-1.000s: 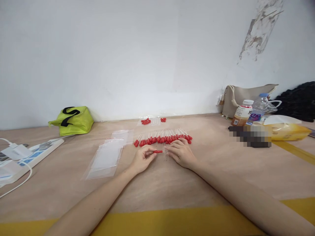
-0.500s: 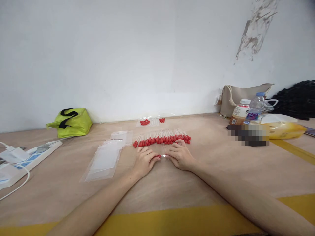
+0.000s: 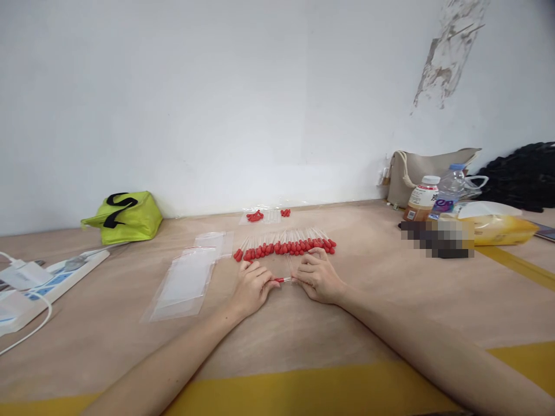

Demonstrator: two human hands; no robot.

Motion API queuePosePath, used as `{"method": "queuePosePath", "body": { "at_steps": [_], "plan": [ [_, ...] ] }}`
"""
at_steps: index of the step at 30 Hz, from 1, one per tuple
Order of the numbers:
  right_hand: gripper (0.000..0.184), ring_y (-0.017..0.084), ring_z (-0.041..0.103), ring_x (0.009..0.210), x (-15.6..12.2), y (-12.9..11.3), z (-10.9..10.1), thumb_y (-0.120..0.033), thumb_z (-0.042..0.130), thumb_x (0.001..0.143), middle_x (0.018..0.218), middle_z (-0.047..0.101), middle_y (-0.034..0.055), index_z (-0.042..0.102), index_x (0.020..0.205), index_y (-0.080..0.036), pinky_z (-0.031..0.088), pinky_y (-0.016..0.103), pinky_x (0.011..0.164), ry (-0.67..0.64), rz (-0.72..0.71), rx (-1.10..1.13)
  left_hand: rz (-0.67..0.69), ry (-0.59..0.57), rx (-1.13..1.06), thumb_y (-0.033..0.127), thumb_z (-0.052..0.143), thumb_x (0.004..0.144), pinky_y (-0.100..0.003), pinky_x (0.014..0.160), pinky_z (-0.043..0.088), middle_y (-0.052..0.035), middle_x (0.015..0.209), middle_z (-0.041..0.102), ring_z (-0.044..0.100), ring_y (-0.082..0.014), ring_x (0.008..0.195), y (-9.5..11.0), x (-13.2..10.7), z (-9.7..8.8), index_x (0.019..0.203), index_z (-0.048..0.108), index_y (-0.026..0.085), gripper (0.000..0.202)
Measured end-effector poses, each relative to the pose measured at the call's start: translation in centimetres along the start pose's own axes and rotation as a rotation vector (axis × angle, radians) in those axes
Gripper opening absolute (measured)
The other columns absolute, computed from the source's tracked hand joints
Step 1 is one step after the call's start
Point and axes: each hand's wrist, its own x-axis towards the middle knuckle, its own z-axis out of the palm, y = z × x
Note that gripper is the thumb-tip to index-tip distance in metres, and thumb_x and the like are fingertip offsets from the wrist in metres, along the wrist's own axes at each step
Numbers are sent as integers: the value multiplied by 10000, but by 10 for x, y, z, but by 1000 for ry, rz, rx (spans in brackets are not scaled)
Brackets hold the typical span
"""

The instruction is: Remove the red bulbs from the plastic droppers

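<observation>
My left hand (image 3: pixel 252 285) pinches the red rubber bulb (image 3: pixel 280 279) of a small dropper. My right hand (image 3: pixel 318 274) pinches the clear glass tube end of the same dropper, so both hands meet over the table. Just beyond my fingers lies a row of several finished droppers (image 3: pixel 284 247) with red bulbs and clear tubes. Farther back sit a few loose red bulbs (image 3: pixel 255 216) on a clear bag.
Clear zip bags (image 3: pixel 186 278) lie left of my hands. A lime green bag (image 3: pixel 124 216) and a white power strip (image 3: pixel 47 278) are at the far left. At the right stand two bottles (image 3: pixel 422 198), a beige bag (image 3: pixel 427 167) and a yellow packet (image 3: pixel 498 229).
My hands drew closer together and the red bulb is now mostly covered by my left fingers; both hands sank slightly toward me.
</observation>
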Motion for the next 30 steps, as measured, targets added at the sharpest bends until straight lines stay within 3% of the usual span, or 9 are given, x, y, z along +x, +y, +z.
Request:
{"method": "queuePosePath", "body": {
  "at_steps": [9, 14, 17, 19, 23, 26, 30],
  "plan": [
    [237, 131, 464, 718, -5, 2, -6, -274, 436, 850, 614, 593, -8, 625, 722, -210, 229, 368, 883, 61, 12, 10, -15, 35, 26, 344, 459, 844, -327, 682, 294, -29, 629, 588, 477, -168, 681, -2, -5, -6, 656, 603, 196, 279],
    [242, 123, 492, 688, -11, 17, -3, -288, 437, 856, 678, 630, 3, 652, 770, -220, 267, 315, 792, 180, 298, 50, -120, 187, -146, 301, 436, 857, -287, 715, 404, -35, 837, 626, 547, -150, 756, -15, -3, -22, 892, 631, 212, 217],
    [198, 111, 507, 644, -9, 17, 3, -300, 469, 839, 664, 637, -11, 656, 818, -241, 263, 292, 744, 195, 388, 72, -284, 238, -158, 306, 435, 840, -261, 676, 440, -44, 876, 610, 570, -153, 771, -29, 2, -35, 951, 636, 206, 250],
    [182, 117, 522, 646, -5, 14, 5, -278, 471, 826, 661, 640, -8, 646, 815, -228, 260, 287, 730, 178, 415, 64, -443, 188, -118, 304, 447, 808, -259, 647, 446, -50, 857, 602, 577, -161, 749, -41, 4, -45, 939, 650, 196, 264],
    [139, 134, 535, 646, -2, 10, 5, -208, 461, 778, 644, 634, 6, 599, 781, -191, 252, 288, 708, 140, 432, 2, -690, -35, -159, 300, 505, 713, -250, 595, 429, -18, 768, 624, 583, -153, 645, -63, -1, -59, 909, 650, 201, 263],
    [97, 130, 530, 626, -1, 12, 7, -179, 467, 749, 618, 625, -1, 563, 738, -178, 238, 291, 700, 120, 407, -50, -799, -92, -270, 363, 566, 652, -237, 556, 405, 11, 643, 612, 573, -152, 597, -73, -7, -54, 854, 626, 190, 272],
    [114, 121, 519, 612, 1, 12, 11, -170, 462, 761, 619, 630, 3, 564, 710, -172, 225, 296, 697, 119, 358, -90, -839, -85, -406, 409, 618, 595, -227, 520, 386, 20, 583, 590, 554, -143, 554, -80, -12, -36, 756, 578, 178, 284]
  ]
}}
